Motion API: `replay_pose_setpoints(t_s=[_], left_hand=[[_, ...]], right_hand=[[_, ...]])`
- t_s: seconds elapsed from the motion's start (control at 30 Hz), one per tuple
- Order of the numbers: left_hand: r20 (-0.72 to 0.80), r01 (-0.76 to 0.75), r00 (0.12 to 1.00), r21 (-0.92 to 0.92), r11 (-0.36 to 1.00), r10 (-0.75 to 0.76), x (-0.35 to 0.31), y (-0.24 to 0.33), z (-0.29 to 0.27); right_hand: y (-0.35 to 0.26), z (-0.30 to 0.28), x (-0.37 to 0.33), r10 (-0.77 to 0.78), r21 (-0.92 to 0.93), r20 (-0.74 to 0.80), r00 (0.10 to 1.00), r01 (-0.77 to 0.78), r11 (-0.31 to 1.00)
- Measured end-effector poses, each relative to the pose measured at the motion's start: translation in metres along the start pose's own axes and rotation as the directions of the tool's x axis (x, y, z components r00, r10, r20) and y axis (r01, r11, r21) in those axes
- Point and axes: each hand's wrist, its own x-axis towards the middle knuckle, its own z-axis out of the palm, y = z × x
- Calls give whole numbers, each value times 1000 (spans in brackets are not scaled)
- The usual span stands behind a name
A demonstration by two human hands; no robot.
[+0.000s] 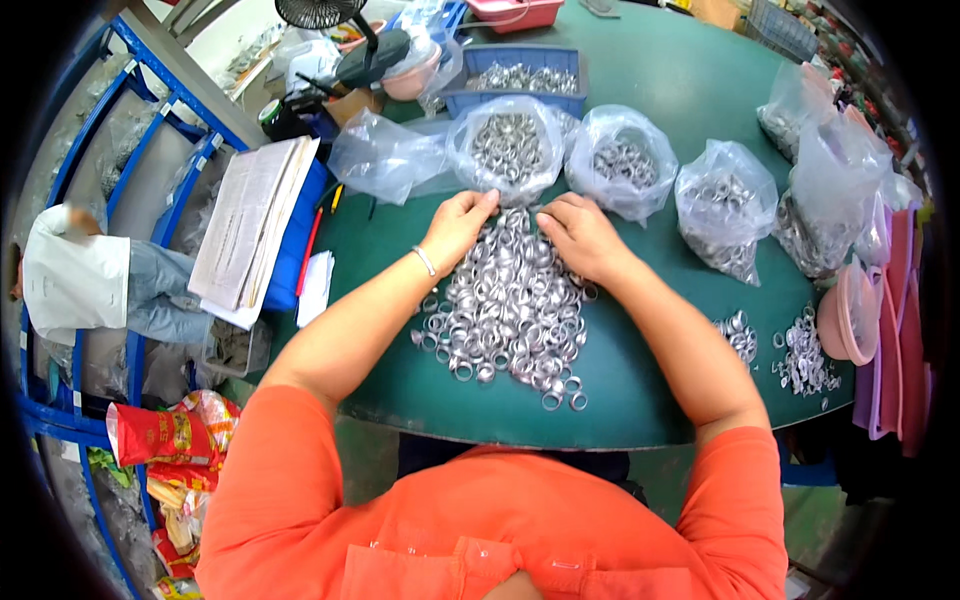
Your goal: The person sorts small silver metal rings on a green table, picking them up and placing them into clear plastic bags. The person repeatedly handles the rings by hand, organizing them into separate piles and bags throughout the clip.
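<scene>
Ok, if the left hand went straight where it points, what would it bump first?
The left hand would probably meet the clear bag of silvery rings first; its fingertips may be touching it, but depth is unclear.

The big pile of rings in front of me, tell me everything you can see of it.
The pile of rings is a loose heap of many small, shiny, silvery bands, metal by the look, overlapping at mixed angles. It lies on the green table, with a few rings loose at its near edge. The left hand and right hand flank its far end; fingertip contact is unclear. An open clear plastic bag of similar pieces sits just beyond.
</scene>
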Motion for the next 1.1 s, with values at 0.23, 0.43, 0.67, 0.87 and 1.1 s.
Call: replay_pose_setpoints(t_s=[0.23, 0.43, 0.67, 0.87, 1.1], left_hand=[[-93, 387, 918, 13, 922, -385, 31, 29, -2], [-131, 316, 935, -108, 943, -329, 56, 32, -10], [-326, 96, 931, -222, 970, -167, 82, 81, -8], [-262, 66, 954, -286, 956, -144, 93, 78, -6], [217, -26, 975, -80, 996, 43, 31, 0, -20]], right_hand=[[-2, 25, 54, 467, 238, -83, 881, -437, 867], [-8, 19, 93, 545, 594, -82, 834, -398, 699], [-16, -4, 79, 125, 674, -94, 988, -29, 738], [17, 32, 51, -186, -45, 205, 961, 199, 979], [-13, 12, 33, -351, 390, 449, 822, 172, 904]])
